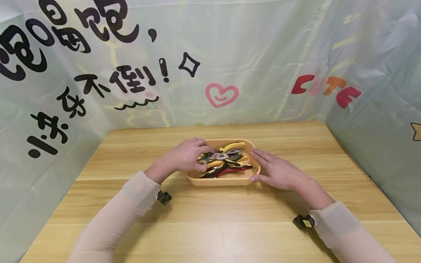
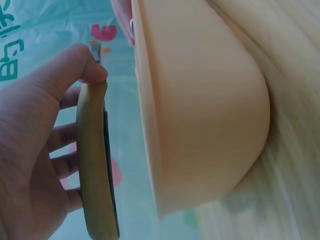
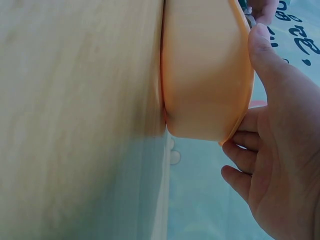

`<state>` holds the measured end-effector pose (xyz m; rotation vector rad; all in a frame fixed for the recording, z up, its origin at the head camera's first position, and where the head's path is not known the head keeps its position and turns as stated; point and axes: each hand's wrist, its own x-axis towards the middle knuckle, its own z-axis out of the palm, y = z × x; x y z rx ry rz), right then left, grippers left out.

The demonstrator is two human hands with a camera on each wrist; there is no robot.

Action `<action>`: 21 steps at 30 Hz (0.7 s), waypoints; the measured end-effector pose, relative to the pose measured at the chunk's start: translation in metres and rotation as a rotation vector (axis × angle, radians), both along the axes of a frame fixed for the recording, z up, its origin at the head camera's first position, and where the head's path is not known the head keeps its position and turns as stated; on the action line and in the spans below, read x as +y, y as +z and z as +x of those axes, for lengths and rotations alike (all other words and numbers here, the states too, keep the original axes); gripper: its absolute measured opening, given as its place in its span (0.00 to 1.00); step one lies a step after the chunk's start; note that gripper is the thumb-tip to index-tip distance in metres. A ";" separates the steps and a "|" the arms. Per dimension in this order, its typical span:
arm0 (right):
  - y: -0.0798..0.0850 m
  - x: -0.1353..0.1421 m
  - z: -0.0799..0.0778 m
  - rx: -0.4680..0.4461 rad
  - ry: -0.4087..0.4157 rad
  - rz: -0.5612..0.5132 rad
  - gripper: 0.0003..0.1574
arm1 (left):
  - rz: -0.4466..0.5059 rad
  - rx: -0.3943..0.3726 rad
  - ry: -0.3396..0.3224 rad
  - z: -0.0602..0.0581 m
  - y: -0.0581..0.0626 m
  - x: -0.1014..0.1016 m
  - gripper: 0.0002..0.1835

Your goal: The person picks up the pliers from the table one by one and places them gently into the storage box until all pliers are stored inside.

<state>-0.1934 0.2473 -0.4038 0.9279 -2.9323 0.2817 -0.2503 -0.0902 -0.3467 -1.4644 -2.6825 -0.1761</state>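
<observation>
A pale orange plastic box point(image 1: 227, 182) of pliers rests on the table. My left hand point(image 1: 189, 155) is over its left end and holds a pair of pliers by the handles; their metal head point(image 1: 218, 156) points right above the other tools. In the left wrist view the pliers' yellow handle point(image 2: 93, 160) lies between thumb and fingers, beside the box's rim. My right hand point(image 1: 283, 171) grips the box's right end, its thumb at the near corner and its fingers at the far one. The right wrist view shows bent fingers point(image 3: 242, 157) against the rim.
Several pliers with yellow, black and red handles lie jumbled inside the box, among them a yellow-handled pair point(image 1: 235, 146) at the back and a red handle point(image 1: 231, 170) in front. Printed cloth point(image 1: 263, 54) hangs behind and beside the wooden table point(image 1: 217, 226).
</observation>
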 end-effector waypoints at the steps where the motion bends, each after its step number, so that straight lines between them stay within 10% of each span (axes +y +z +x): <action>1: 0.000 0.000 0.000 -0.001 -0.001 0.000 0.62 | -0.002 -0.005 -0.002 0.000 -0.001 0.001 0.24; 21: 0.001 0.000 0.000 -0.012 -0.002 -0.005 0.62 | -0.118 -0.124 -0.006 0.005 -0.010 0.031 0.25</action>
